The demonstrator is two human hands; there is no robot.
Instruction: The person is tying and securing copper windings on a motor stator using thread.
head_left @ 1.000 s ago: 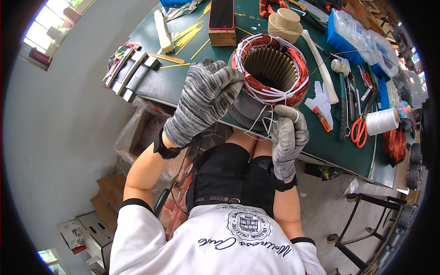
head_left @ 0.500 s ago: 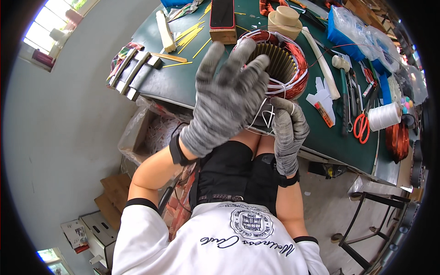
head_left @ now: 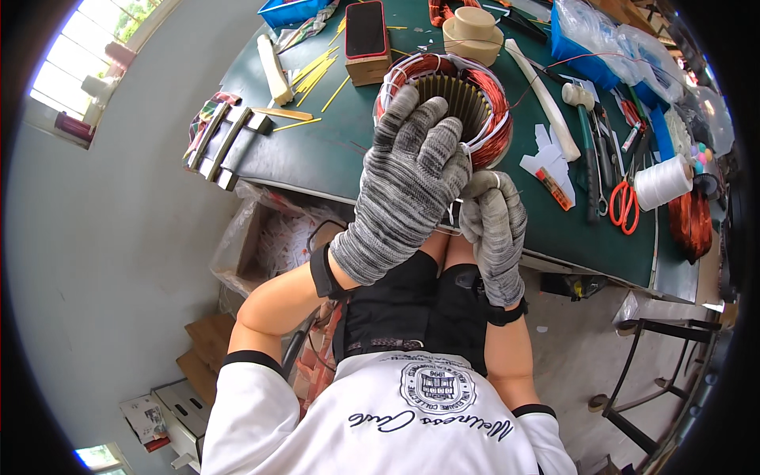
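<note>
By the table's front edge (head_left: 309, 191), our left hand (head_left: 408, 186) spreads over the copper-wound stator (head_left: 477, 99); our right hand (head_left: 495, 229) pinches white cord (head_left: 454, 211).

The gloves (head_left: 396, 202) are knitted cloth, matt and finely ribbed. The coil ring (head_left: 497, 141) shows glossy copper-coloured wire under smooth white cord (head_left: 483, 144). The tabletop (head_left: 332, 150) is smooth with a low sheen. The phone (head_left: 365, 30) has a glossy screen; its block (head_left: 368, 70) is wood — matt. The bin (head_left: 571, 55) is smooth plastic — its film (head_left: 613, 47) is crinkled, shiny plastic.
</note>
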